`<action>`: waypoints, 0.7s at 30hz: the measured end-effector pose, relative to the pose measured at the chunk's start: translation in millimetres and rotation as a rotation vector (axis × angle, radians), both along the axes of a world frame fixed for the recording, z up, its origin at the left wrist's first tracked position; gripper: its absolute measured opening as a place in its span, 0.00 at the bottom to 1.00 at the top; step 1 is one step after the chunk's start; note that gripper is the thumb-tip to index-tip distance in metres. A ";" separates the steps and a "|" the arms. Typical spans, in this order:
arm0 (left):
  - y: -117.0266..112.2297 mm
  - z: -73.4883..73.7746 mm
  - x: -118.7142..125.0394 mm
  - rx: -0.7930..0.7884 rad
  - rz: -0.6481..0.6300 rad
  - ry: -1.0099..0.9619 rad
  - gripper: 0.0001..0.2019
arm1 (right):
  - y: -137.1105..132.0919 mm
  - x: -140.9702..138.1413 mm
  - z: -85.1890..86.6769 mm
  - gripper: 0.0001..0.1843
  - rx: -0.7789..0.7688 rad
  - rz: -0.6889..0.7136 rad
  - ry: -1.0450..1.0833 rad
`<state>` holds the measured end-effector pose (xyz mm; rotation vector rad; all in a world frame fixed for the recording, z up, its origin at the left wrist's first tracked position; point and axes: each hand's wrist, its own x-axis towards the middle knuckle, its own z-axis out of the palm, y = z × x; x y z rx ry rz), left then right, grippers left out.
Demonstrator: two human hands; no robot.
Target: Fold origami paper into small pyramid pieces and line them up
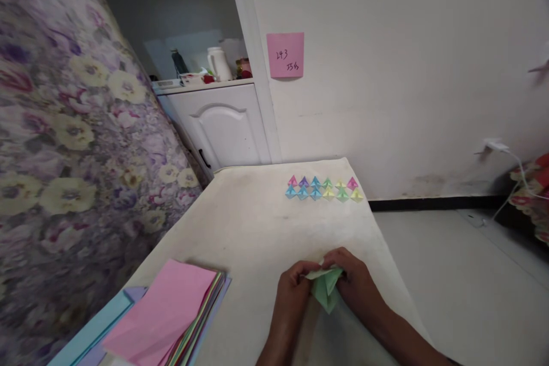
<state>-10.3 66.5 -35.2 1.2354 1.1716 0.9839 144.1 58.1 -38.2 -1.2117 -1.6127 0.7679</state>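
Both my hands meet low on the white table (257,223), pinching a folded piece of light green paper (326,291). My left hand (293,286) grips its left side with curled fingers. My right hand (354,280) is closed over its top and right side. The paper's pointed end sticks out below the fingers. Farther back on the table lie two rows of several small folded paper shapes (323,189) in pink, purple, blue, green and yellow.
A stack of coloured paper sheets (163,314), pink on top, lies at the table's near left. A floral cloth (64,154) rises on the left. A pink note (285,55) is stuck to the wall. A white cabinet (218,123) stands behind.
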 end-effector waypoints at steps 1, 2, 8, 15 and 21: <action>0.0 1.0 -0.3 -0.006 0.004 -0.012 0.15 | -0.2 -0.2 1.4 0.17 0.002 -0.001 0.010; -0.3 2.0 -0.2 -0.011 0.004 -0.023 0.14 | -0.5 -0.5 2.9 0.17 -0.001 -0.003 0.019; -5.0 4.4 6.4 -0.045 -0.001 -0.070 0.06 | -2.1 -3.2 6.8 0.12 -0.037 -0.041 -0.003; -4.3 2.1 4.0 -0.055 -0.024 -0.080 0.04 | 0.8 2.5 6.1 0.14 -0.100 0.070 0.065; 0.1 2.9 -2.3 -0.087 -0.031 -0.053 0.05 | -1.0 19.0 13.0 0.13 -0.376 0.293 0.175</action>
